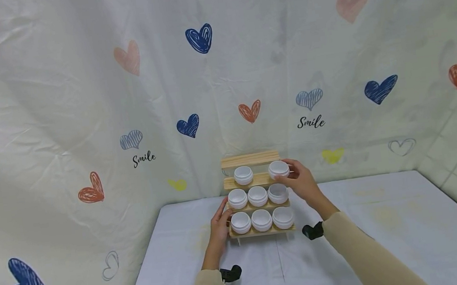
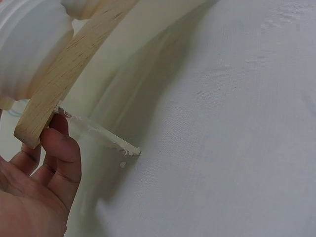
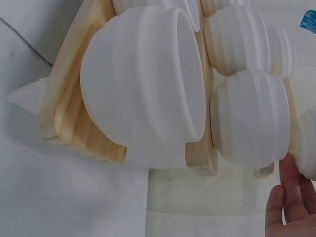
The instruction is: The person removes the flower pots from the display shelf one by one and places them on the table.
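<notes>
While six bowls (image 1: 258, 197) fill two low shelves (image 1: 264, 233), our right fingers (image 3: 292, 195) pinch another bowl (image 1: 279, 168) at the third shelf (image 1: 262, 179); our left fingers (image 2: 64, 148) grip the rack (image 1: 249, 159), and we think that row isn't done.

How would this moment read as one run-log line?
left hand: grips tiered wooden rack | right hand: holds white bowl at right end of second tier from top | lower two tiers: three white bowls each

A gap separates two upper cups (image 1: 243, 175); six lower cups (image 1: 261, 220) crowd below.
</notes>
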`<state>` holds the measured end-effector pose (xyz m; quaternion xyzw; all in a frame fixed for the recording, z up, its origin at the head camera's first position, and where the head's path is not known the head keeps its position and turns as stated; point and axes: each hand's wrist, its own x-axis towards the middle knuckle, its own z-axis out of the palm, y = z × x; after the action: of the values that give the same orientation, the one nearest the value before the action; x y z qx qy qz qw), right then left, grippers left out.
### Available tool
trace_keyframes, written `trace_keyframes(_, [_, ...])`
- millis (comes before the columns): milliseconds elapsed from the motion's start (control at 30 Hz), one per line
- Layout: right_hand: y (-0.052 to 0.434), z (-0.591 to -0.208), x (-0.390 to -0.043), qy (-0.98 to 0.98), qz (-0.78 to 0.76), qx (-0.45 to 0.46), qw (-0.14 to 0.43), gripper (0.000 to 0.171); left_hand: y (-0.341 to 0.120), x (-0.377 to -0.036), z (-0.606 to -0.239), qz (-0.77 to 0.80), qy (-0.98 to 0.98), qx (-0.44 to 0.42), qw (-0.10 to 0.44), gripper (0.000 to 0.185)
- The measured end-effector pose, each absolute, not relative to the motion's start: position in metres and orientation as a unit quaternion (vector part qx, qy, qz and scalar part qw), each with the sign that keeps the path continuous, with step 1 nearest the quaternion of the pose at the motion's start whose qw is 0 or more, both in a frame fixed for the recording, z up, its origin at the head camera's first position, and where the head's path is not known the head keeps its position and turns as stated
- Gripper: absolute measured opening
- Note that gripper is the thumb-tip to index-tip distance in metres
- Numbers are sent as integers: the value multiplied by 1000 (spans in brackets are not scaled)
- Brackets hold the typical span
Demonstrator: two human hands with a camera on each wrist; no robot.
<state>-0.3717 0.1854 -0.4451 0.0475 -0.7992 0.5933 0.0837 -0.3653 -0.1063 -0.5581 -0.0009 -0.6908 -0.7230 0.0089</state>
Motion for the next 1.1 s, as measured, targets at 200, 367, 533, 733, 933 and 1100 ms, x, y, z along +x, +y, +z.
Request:
trace_keyframes(200, [192, -444, -368, -800, 592, 40, 90, 73, -107, -367, -559, -725, -689, -7, 2, 52])
trace_keyframes(367, [197, -446, -367, -801, 590, 29, 98, 71, -109, -368, -556, -731, -682, -12, -17, 54])
trace_keyframes(533, [204, -450, -367, -803, 585, 21, 109, 71, -111, -358, -540, -732, -680, -20, -35, 54])
trace_keyframes(733, [210, -455, -364, -807, 579, 12, 115, 72, -110, -347, -526, -728, -684, -25, -30, 54])
trace_keyframes(933, [217, -461, -362, -810, 575, 3, 115, 71, -110, -348, -528, -737, -675, -20, -28, 53])
trace_keyframes(1100, [221, -468, -361, -814, 571, -12, 109, 73, -110, -350, -530, -737, -675, -21, -23, 53])
